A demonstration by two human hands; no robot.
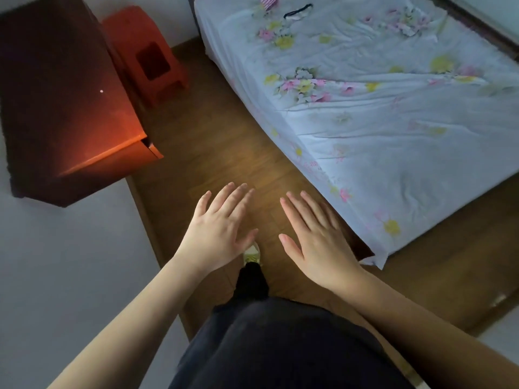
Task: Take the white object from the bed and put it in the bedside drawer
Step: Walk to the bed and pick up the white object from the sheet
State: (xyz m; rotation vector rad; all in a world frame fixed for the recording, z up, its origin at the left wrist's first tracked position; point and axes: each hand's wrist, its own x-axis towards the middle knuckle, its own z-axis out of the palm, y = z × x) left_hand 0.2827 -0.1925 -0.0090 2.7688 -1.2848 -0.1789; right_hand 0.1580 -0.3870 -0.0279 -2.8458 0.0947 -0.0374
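A white object with a black cord (297, 13) lies near the far end of the bed (393, 113), which has a pale floral sheet. On the left stands the dark reddish bedside cabinet (64, 102); its drawer front (153, 148) juts out slightly at the near corner. My left hand (220, 228) and my right hand (314, 237) hover side by side over the wooden floor, palms down, fingers spread, holding nothing. Both are far from the white object and the cabinet.
A red plastic stool (151, 54) sits between the cabinet and the bed's head. A striped pink item (268, 0) lies at the bed's top edge. A strip of wooden floor (224, 153) runs between cabinet and bed. My shoe (252, 255) shows below my hands.
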